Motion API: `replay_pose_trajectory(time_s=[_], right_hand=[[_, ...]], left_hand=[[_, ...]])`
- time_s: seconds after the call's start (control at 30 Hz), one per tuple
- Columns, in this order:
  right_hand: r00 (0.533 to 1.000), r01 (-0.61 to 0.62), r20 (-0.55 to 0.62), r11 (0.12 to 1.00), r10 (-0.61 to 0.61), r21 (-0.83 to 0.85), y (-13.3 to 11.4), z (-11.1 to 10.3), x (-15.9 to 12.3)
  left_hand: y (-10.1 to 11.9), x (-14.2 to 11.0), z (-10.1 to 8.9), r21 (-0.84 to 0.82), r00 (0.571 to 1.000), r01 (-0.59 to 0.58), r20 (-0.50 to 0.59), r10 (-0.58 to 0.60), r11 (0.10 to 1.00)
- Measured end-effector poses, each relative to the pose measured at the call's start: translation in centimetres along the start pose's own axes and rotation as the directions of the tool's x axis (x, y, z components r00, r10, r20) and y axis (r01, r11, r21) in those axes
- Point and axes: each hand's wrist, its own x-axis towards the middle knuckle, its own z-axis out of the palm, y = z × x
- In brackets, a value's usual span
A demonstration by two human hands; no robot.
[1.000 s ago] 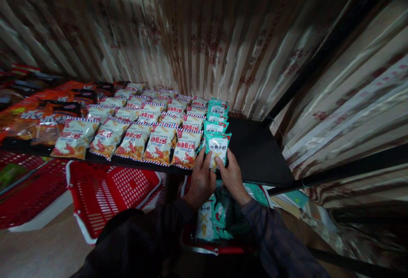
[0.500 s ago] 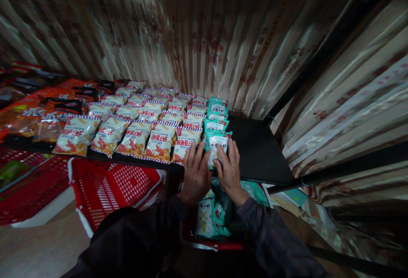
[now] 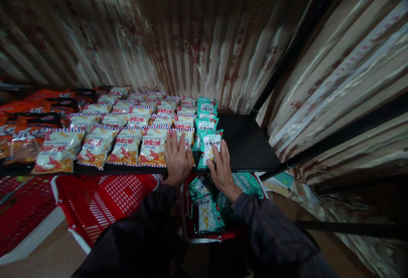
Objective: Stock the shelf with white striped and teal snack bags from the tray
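Observation:
On the shelf's front edge a green-and-white snack bag (image 3: 211, 148) leans at the head of a row of matching green bags (image 3: 207, 108). My right hand (image 3: 222, 171) rests against its right side, fingers stretched and thumb spread over its front. To the left, my left hand (image 3: 178, 161) lies with fingers extended over the front white snack bag with a striped edge (image 3: 188, 137), partly covering it. A gap separates that hand from the green bag. Below my hands, a red basket (image 3: 204, 239) holds several more green bags (image 3: 207, 214).
Rows of white striped-edge snack bags (image 3: 126, 145) and orange-and-black bags (image 3: 36, 135) fill the left of the black shelf (image 3: 244, 142). A tilted red basket (image 3: 105, 201) is below. Dark posts (image 3: 270, 78) and patterned curtains (image 3: 197, 23) border the shelf.
My left hand has moved left, off the front green bag and onto the neighbouring white bag. My right hand stays at the green bag. The view has shifted slightly right.

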Motion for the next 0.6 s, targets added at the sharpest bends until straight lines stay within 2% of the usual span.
replay_pose_trajectory(time_s=[0.3, 0.47, 0.6], right_hand=[[0.998, -0.032, -0.056, 0.999, 0.03, -0.035, -1.0, 1.5, 0.4], [0.994, -0.052, -0.098, 0.998, 0.05, -0.022, -1.3, 1.7, 0.7], [0.992, -0.064, -0.111, 0.996, 0.057, -0.065, -1.7, 2.0, 0.9]], left_hand=[[-0.4, -0.3, 0.3, -0.008, 0.996, -0.08, -0.032, 0.08, 0.997], [-0.2, 0.0, 0.3, -0.031, 0.995, -0.079, -0.06, 0.077, 0.996], [0.0, 0.1, 0.3, -0.015, 0.996, -0.075, -0.041, 0.074, 0.997]])
